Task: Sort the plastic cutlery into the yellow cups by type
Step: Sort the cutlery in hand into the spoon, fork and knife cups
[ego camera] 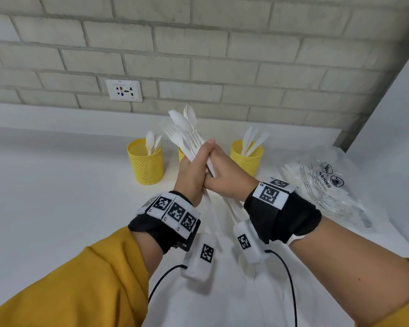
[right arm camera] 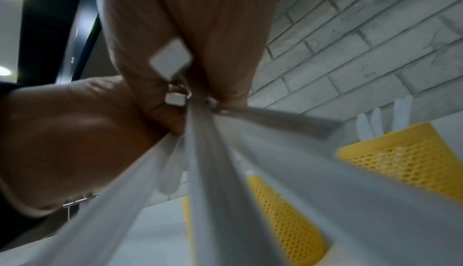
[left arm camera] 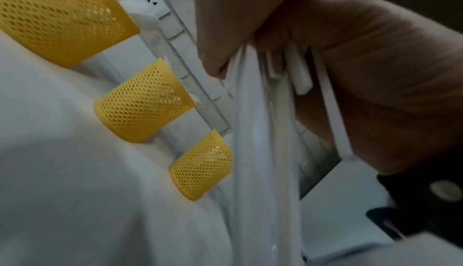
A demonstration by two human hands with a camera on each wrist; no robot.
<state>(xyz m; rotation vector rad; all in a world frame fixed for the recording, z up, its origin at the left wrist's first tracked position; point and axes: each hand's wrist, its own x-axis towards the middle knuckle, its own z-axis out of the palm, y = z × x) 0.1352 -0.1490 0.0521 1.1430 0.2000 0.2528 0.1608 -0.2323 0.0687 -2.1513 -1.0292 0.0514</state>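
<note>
Plastic cutlery [ego camera: 187, 135], a white bundle of forks and spoons, is clasped between both hands at the centre of the head view, heads fanned toward the brick wall [ego camera: 222, 55] and handles trailing down between the wrists. The left hand [ego camera: 191, 171] wraps its fingers around the bundle; the right hand [ego camera: 224, 175] presses in from the other side, fingers curled onto the same handles. Behind them, three yellow cups stand in a row on the white counter [ego camera: 57, 185]: the left cup [ego camera: 145, 161] holds spoons, the right cup [ego camera: 246, 156] holds knives, and the middle cup [ego camera: 181, 154] is mostly hidden by the hands. At the right of the frame lies a clear plastic bag [ego camera: 321, 185] with more white cutlery inside. A wall socket [ego camera: 124, 90] sits at upper left of centre. Marker-tagged black bands wrap both wrists.
</note>
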